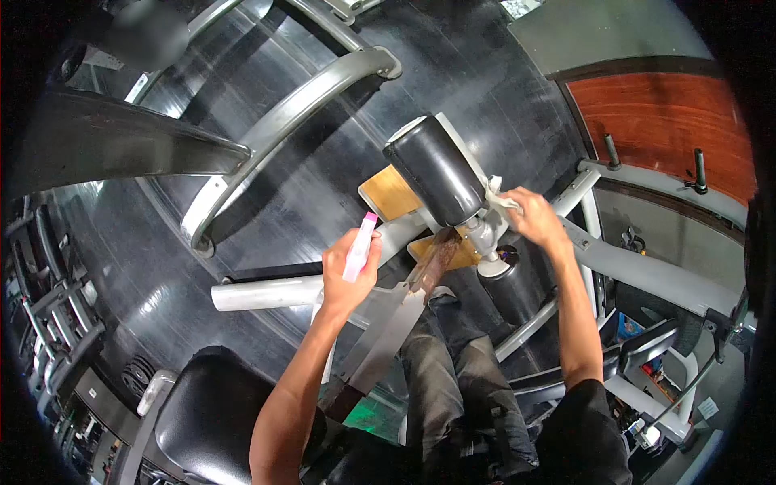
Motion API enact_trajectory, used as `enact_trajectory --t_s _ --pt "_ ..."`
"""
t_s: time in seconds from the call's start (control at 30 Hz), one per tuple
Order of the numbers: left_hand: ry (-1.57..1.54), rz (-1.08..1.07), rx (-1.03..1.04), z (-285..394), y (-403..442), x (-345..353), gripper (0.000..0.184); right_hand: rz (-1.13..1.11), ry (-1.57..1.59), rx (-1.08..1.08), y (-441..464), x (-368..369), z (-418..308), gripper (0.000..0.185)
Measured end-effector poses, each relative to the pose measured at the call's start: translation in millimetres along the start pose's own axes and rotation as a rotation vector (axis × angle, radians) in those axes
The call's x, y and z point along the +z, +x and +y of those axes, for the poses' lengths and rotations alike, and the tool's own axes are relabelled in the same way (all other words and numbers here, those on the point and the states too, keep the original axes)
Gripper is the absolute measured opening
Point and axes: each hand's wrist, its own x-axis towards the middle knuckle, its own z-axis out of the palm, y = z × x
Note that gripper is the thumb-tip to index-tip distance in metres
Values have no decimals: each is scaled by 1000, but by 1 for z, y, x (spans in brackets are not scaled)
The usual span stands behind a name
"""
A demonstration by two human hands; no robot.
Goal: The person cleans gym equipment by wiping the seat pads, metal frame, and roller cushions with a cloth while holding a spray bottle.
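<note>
My left hand (pixel 338 279) is wrapped round a small pale bottle (pixel 359 255) with a pink cap, held tilted above the metal frame. In my right hand (pixel 535 220) is a crumpled white cloth (pixel 499 194), gripped at the end of a black roller pad (pixel 436 170) on a gym machine. The cloth appears to touch the pad's end or lie right beside it. Below my right forearm sits a second black roller pad (pixel 517 293), joined near a metal fitting (pixel 483 238).
Wooden foot plates (pixel 391 194) lie under the upper pad. A curved silver frame (pixel 311 93) stands on the dark floor ahead. A black padded seat (pixel 212 408) is at lower left, and a grey beam (pixel 647 275) runs along the right. My legs straddle or stand beside a worn metal bar (pixel 388 327).
</note>
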Motion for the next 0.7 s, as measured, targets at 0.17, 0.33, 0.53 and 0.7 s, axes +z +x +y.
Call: enact_trajectory --t_s 0.17,0.33,0.53,0.7 --pt "-154 46 -151 6 1 2 5 487 248 -118 68 -14 -17 40" --pt "-73 37 -75 9 1 1 4 628 89 -170 146 74 -87 44" --pt "-110 -28 -136 11 -1 -3 6 636 70 -147 91 74 -93 56" --pt "-262 -99 -215 22 2 -4 12 411 -52 -301 11 99 -23 54"
